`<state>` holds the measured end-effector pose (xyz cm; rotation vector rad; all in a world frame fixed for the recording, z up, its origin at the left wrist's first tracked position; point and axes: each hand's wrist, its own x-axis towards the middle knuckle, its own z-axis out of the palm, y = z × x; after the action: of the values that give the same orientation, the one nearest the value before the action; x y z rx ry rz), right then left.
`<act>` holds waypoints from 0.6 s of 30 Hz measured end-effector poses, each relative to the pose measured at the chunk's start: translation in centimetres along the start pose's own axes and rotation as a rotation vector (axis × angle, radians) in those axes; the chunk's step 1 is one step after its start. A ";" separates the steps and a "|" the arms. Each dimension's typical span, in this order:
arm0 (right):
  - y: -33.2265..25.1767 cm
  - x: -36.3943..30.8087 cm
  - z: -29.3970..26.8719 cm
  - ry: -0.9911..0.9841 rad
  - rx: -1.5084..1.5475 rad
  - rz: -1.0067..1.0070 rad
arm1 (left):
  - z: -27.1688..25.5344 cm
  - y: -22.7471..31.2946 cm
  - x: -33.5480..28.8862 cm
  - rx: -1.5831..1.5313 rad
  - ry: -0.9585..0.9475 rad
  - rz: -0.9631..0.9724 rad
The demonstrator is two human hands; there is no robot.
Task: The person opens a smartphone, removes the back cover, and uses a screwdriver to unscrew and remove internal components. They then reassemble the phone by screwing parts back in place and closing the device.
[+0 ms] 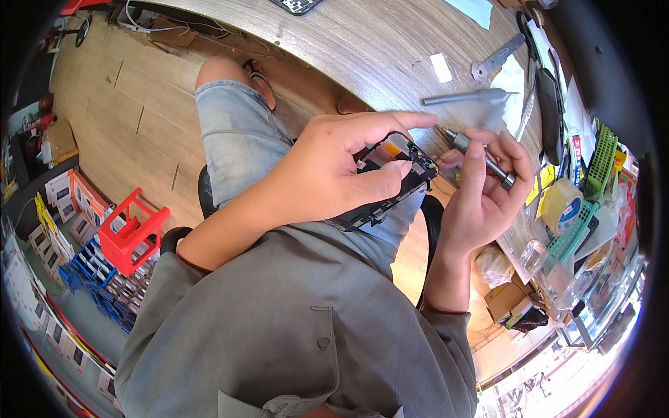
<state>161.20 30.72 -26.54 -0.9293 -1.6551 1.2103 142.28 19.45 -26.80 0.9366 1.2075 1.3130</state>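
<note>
Head view: left hand [348, 161] grasps the dark phone part [417, 179] between thumb and fingers; right hand [486, 194] grips a metal screwdriver-like tool [460, 141], tip near the left index finger.

The scene is brightly lit, with the strongest light at the lower right, where the background washes out to near white. A pale sheen lies across the wood-grain surface [362, 49], and the white paper slip [440, 67] on it is almost blank with brightness. Small highlights run along the metal screwdriver [462, 142]. Shading is soft in the folds of the grey shirt [279, 313], and deeper beneath the surface. The phone display assembly [403, 194] looks reasonably sharp, though its fine parts are too small to read. Fisheye distortion bends the floor [150, 125] and the left-hand shelving toward a black, curved rim; detail softens there.
</note>
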 end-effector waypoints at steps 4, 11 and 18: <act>0.4 -0.2 -0.1 -0.004 0.002 -0.051 | 0.1 -0.1 0.5 0.105 -0.014 0.045; 0.4 -0.4 -0.1 0.029 -0.043 -0.054 | 0.1 -0.6 0.5 0.002 0.022 0.026; -0.2 -0.7 -0.8 0.028 -0.016 -0.011 | 0.2 -0.2 0.3 -0.218 0.101 0.014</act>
<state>162.20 30.30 -26.38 -0.9415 -1.6481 1.1734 142.43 19.72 -26.99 0.7304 1.1092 1.4845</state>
